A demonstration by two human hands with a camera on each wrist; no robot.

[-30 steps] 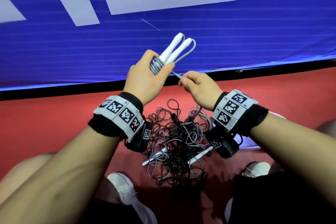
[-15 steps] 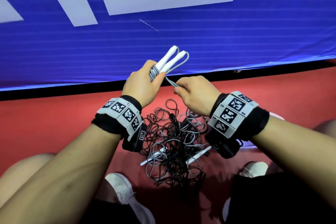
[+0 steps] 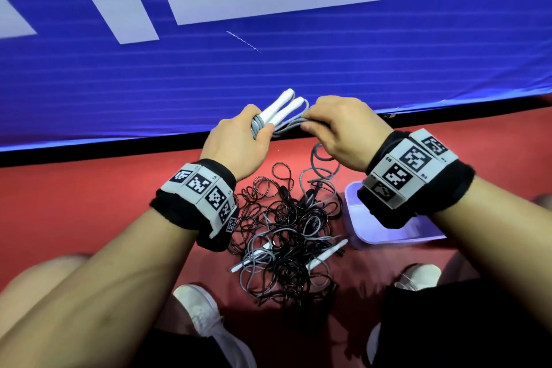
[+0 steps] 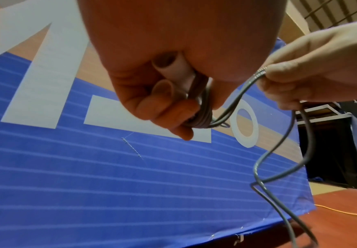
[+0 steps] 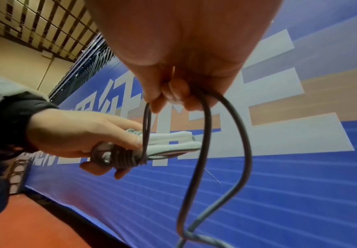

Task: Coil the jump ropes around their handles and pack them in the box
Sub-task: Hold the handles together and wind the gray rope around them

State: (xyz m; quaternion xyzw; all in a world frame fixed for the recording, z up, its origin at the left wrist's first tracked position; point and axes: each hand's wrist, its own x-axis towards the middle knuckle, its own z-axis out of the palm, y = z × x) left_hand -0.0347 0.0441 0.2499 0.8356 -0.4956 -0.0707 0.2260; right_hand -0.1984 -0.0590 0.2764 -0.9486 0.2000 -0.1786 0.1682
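Observation:
My left hand grips two white jump rope handles side by side, with several turns of grey rope wound round their lower ends. The same handles and coil show in the left wrist view. My right hand pinches the loose doubled grey rope just right of the handles; its slack loops hang down. A tangled pile of black and grey jump ropes with white handles lies on the red floor below my hands. The pale purple box sits under my right wrist.
A blue banner with white letters stands close ahead, its black bottom edge on the red floor. My knees and white shoes flank the pile. A dark rack shows at the right.
My right hand has risen and moved right, drawing the rope across beside the handles. The handles have dropped lower and tilted. The view has shifted, and the purple box now shows.

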